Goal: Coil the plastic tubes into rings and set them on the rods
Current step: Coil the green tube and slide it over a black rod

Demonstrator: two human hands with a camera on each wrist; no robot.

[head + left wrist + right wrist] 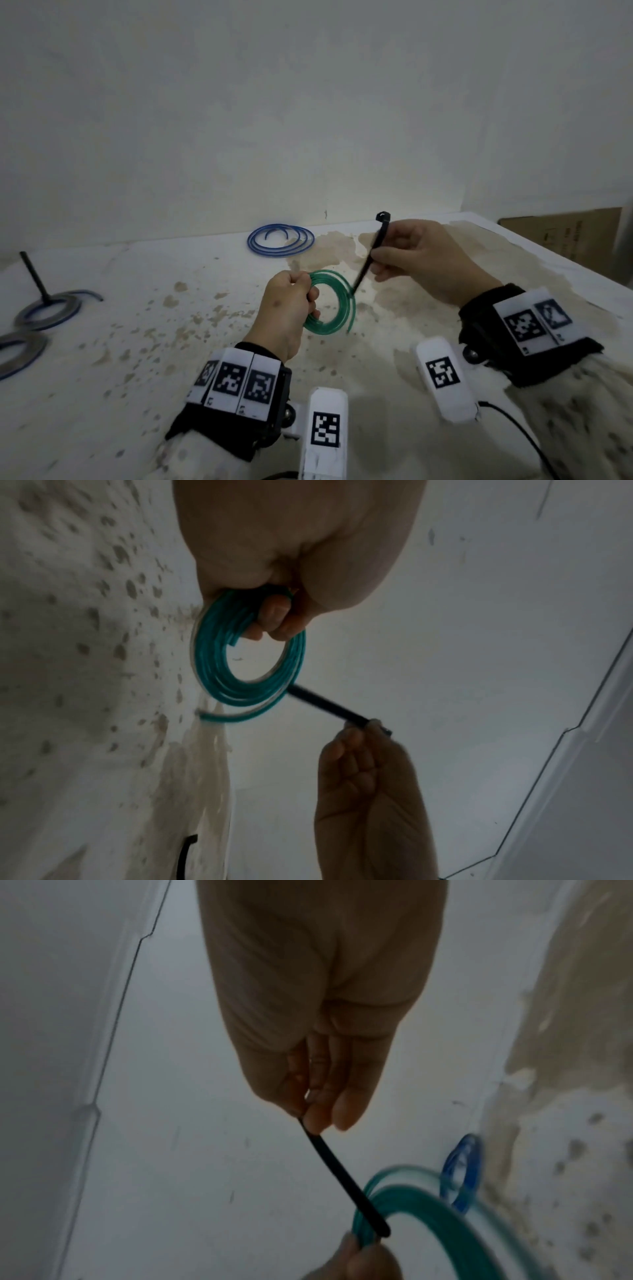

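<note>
Head view: 2 hands [287,308], 1 green coil [337,301], 1 blue coil [280,240]

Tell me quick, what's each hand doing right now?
Left hand: closed, holding the green tube coil.
Right hand: closed, pinching the black cable tie.

dim, grey light and soft focus in all three views

the head view is dull and low in contrast, with one brighter patch on the wall [342,192] just above the far edge of the table [137,342]. straight edges bow towards the corners. both wrist views are darker and grainy: the left hand [294,542] and right hand [318,988] sit in shade against the paler wall. the green tube coil [445,1204] smears with blur in the right wrist view, and the blue coil [460,1172] behind it is out of focus.
</note>
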